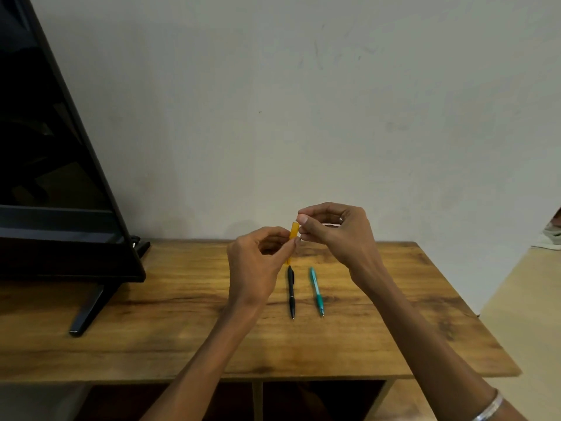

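A thin yellow-orange pen (293, 230) stands nearly upright in the air above the wooden table (182, 329). My left hand (258, 262) pinches its middle between thumb and fingers. My right hand (334, 232) pinches its upper part, with the thumb against the pen's top. The pen's lower end shows just under my left fingers. On the table below lie a black pen (291, 291) and a teal pen (316, 291), side by side and pointing toward me.
A large black screen (54, 177) on a slanted foot (88, 311) fills the table's left side. A pale wall stands right behind the table. The table's right edge drops to a beige floor (522, 314). Open shelf compartments lie under the tabletop.
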